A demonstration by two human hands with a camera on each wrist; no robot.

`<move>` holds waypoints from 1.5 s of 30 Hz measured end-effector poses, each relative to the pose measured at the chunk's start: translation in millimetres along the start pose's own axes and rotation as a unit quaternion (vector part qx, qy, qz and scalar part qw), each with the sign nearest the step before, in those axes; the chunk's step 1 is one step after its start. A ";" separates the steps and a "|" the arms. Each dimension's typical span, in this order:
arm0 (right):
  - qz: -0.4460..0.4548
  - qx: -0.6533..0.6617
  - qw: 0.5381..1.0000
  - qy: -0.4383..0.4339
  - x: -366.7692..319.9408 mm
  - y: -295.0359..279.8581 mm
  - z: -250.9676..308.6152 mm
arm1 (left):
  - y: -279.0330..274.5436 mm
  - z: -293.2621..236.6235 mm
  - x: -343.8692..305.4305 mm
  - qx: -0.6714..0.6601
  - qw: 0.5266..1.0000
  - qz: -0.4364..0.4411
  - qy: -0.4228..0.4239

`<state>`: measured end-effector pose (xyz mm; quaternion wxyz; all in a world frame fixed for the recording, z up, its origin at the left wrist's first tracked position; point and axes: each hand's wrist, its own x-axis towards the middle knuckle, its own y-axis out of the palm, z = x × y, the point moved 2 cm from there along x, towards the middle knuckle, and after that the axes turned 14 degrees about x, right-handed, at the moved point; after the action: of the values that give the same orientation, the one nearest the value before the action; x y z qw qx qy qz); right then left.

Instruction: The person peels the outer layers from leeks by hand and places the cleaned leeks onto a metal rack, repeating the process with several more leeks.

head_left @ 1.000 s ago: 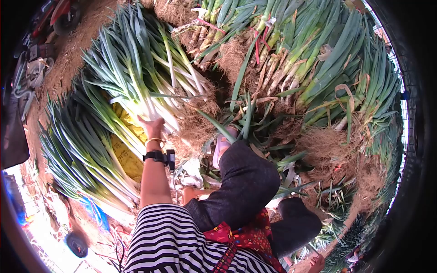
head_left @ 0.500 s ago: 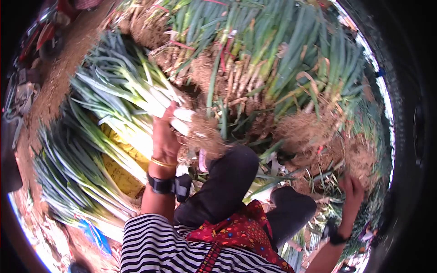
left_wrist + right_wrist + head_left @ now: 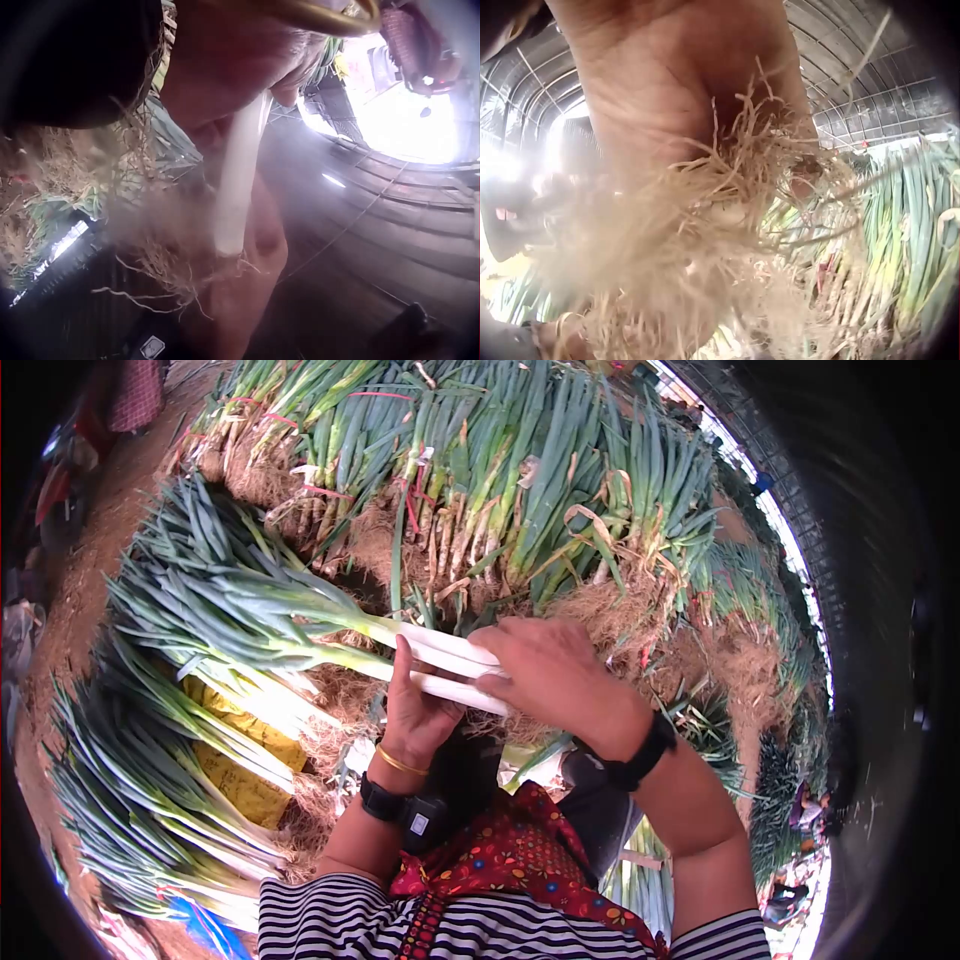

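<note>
Together, hands [image 3: 420, 720] [image 3: 555, 670] hold scallions [image 3: 440, 650]; the sack's writing [image 3: 240, 788] blurs.

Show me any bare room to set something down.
Bare ground runs down the head view's left, bordered by onion leaves; some yellow sheet lies exposed between stalk piles. Stalks and roots crowd the left hand and right hand.

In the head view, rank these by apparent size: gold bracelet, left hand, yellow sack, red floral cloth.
1. Red floral cloth
2. Yellow sack, partly covered
3. Left hand
4. Gold bracelet, clearly smallest
</note>
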<state>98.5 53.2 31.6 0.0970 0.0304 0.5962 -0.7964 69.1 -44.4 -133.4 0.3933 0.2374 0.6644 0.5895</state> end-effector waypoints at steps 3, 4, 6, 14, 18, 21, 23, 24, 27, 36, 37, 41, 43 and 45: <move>-0.091 0.015 0.994 -0.057 -14.7 -7.7 -3.5 | 10.4 9.0 2.8 -0.003 0.995 0.098 0.014; -0.090 0.035 0.995 -0.034 -18.4 -9.3 -5.7 | 15.7 12.0 2.1 0.041 0.995 0.088 0.027; -0.089 0.046 0.995 -0.010 -26.5 -18.2 1.4 | 26.7 18.5 0.0 0.108 0.989 0.094 0.038; -0.044 -0.064 0.997 0.003 -82.4 -65.7 21.9 | 88.6 51.3 -14.5 0.155 0.969 0.186 0.048; -0.118 -0.102 0.988 -0.017 -125.4 -89.0 27.5 | 83.4 47.3 -0.3 -0.084 0.974 0.204 0.047; -0.128 -0.160 0.979 0.018 -165.0 -92.6 13.7 | 85.7 45.0 8.5 -0.089 0.977 0.163 0.105; -0.157 -0.162 0.974 0.017 -193.1 -88.8 9.8 | 109.3 62.6 10.5 -0.010 0.980 0.171 0.097; -0.181 -0.170 0.968 0.018 -206.7 -87.1 6.0 | 118.2 72.5 12.4 0.016 0.975 0.196 0.105; -0.279 -0.231 0.931 0.042 -252.8 -83.1 -13.1 | 160.4 107.3 16.5 0.073 0.955 0.263 0.120; -0.456 -0.178 0.788 0.372 -453.9 -30.1 -26.9 | 301.7 223.7 49.2 0.439 0.737 0.507 0.085; -0.459 -0.200 0.740 0.449 -497.9 -16.0 -21.5 | 315.0 242.7 54.4 0.439 0.730 0.520 0.056; -0.510 -0.248 0.395 0.723 -680.7 16.9 79.0 | 330.9 321.2 72.7 0.643 0.564 0.511 0.090; -0.462 -0.274 0.221 0.814 -786.9 36.5 158.3 | 316.9 370.9 79.3 0.694 0.493 0.519 0.081; -0.441 -0.333 0.292 0.781 -797.8 11.7 188.0 | 289.8 426.7 76.3 0.733 0.409 0.538 0.073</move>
<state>894.8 -35.3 205.4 -0.7779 0.3357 0.5285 -0.0531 324.4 325.3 131.1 -0.3791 0.7001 0.6049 -0.0169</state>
